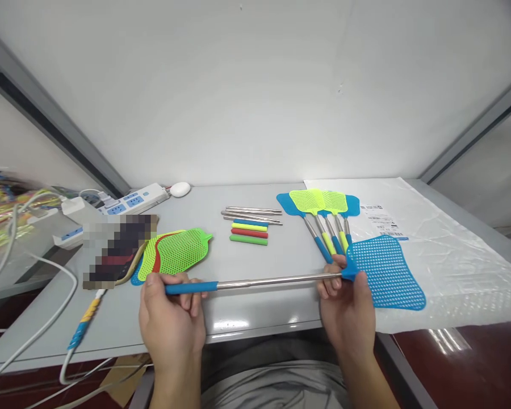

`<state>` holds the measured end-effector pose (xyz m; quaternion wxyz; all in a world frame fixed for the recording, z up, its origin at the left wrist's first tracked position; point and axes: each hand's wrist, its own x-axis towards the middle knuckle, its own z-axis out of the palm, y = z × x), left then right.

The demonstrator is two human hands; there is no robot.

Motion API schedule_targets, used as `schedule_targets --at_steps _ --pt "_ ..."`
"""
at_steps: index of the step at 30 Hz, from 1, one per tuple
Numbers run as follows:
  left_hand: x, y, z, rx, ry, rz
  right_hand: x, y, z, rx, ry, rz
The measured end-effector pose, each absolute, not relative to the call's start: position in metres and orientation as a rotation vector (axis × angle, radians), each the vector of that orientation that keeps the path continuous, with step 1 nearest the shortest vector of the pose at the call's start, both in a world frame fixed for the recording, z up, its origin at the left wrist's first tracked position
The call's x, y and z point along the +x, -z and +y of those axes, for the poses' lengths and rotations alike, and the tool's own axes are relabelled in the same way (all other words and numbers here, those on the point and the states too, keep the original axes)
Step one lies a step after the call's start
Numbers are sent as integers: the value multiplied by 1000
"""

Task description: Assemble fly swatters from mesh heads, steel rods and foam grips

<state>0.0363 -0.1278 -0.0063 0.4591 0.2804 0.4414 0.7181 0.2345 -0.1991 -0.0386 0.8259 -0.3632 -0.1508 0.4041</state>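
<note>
Level across the front of the table, a blue fly swatter [276,280] with a metal rod is held in both hands. Its blue grip lies in the closed fingers of my left hand [172,318]. My right hand [347,309] pinches the neck, where the rod enters the blue mesh head [385,272]. Beyond my left hand are stacked mesh heads, the green one [181,253] on top. Several metal rods [252,213] lie mid-table, with coloured grips [249,233] in blue, yellow, red and green beside them. Several finished-looking swatters [319,218] are fanned out behind my right hand.
A white plastic mailing bag [443,255] with a label covers the right side. At left are a power strip [140,199], a pixelated phone-like object [121,250], white cables [46,318] and a small white oval object [180,189]. A pale wall stands behind.
</note>
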Motion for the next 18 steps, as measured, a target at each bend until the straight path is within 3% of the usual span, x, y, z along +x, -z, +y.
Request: schedule_targets --at_steps 8,18 --pt "12 -5 -118 661 -1918 1176 235 40 -195 -881 -634 -123" --pt "17 -2 -119 749 -1803 1156 231 32 -195 -805 -649 -128"
